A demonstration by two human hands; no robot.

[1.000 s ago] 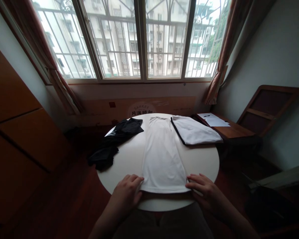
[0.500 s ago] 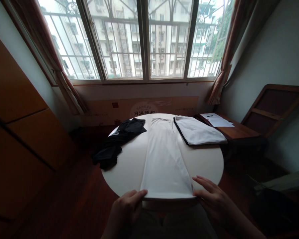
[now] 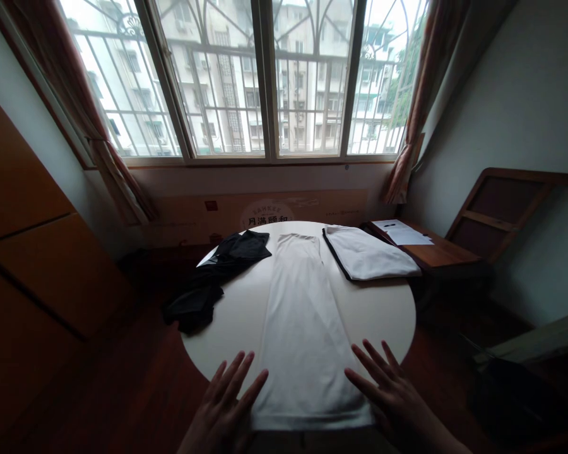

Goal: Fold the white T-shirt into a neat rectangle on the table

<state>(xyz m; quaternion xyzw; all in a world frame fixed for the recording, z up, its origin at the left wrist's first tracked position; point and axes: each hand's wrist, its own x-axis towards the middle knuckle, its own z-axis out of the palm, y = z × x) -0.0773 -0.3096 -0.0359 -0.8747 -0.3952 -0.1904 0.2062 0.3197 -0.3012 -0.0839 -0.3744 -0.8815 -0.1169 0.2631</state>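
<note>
White garment (image 3: 307, 334) lies flat, lengthwise down the middle of the table (image 3: 239, 312), black clothes (image 3: 241, 249) left, folded white-and-black stack (image 3: 372, 252) right. Left hand (image 3: 224, 400) and right hand (image 3: 390, 394) at its near side edges, fingers spread wide, gripping nothing; contact with cloth: cannot tell. Smoothing probably works best with flat palms, light even outward strokes, both edges kept straight, no tugging the hem.

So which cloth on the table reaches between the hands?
The long white cloth down the middle; the black clothes lie left of it, the folded white pile right, farther off.
</note>
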